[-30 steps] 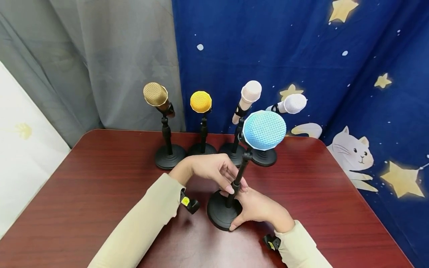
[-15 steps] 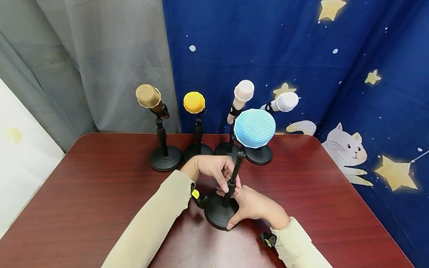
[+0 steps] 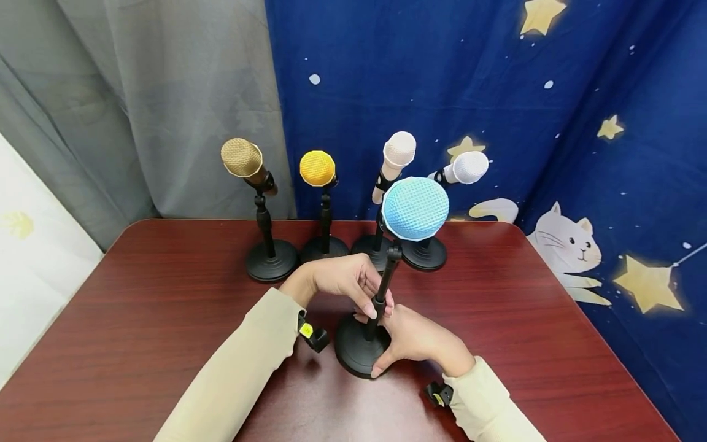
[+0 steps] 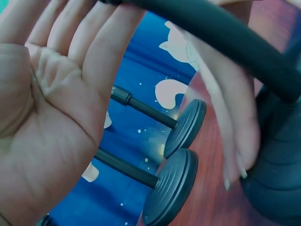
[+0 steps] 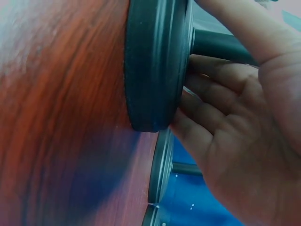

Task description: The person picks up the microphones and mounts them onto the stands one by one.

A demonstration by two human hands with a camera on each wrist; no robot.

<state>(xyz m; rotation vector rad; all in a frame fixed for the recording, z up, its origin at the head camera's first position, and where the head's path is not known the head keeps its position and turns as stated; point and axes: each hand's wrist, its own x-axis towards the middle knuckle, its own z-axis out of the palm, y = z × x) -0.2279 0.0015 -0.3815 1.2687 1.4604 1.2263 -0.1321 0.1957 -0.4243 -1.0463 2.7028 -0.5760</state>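
A light blue microphone [image 3: 416, 209] sits atop a black desk stand [image 3: 361, 353] at the middle of the table. My left hand [image 3: 338, 276] pinches the collar on the stand's upright pole [image 4: 221, 40] between thumb and fingertips. Lower down, my right hand [image 3: 420, 337] grips the round base, its thumb on the near edge and its other fingers behind the pole. From the right wrist view, the base [image 5: 155, 66] stands on edge of the picture's wood surface, with fingers curled along its upper face. The left palm [image 4: 56, 113] faces its wrist camera.
Behind stand several microphones on like stands: a gold one [image 3: 243, 158], a yellow one [image 3: 317, 168], a cream one [image 3: 399, 150] and a white one [image 3: 469, 167]. The dark red table [image 3: 166, 307] backs onto grey [image 3: 193, 92] and blue curtains [image 3: 386, 61].
The head view has shifted slightly, moving the scene left. My left wrist swung toward the base and then back out, while both hands kept their hold on the stand.
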